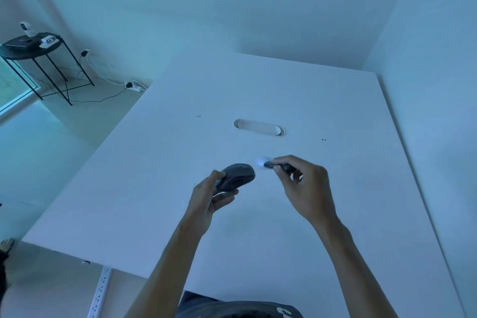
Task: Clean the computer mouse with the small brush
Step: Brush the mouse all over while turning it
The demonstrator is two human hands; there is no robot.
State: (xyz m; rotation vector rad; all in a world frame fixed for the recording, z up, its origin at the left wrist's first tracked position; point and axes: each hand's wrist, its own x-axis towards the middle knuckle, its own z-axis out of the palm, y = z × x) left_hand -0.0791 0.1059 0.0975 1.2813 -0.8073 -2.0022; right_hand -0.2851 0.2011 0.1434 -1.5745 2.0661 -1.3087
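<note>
Dark mouse [236, 175], mid-frame above the white desk [335, 214], is clasped by left hand [206, 201], w/ right hand [304, 188] pinching the small brush [276, 166], whose blurred pale tip points left, just beside the mouse's nose.

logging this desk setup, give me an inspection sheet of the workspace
Surface: white desk, oval cable port near the middle.
Job's things: mouse held off the desk; brush beside it, its pale tip blurred, a gap between them.
Clutter: nothing seen on the desk.
Grippers: left hand grips the mouse; right hand pinches the brush.
Cables: power strip on the floor below the near edge; cords and plugs by the far wall.
Surroundings: black side table with small devices at far left; plain walls.
</note>
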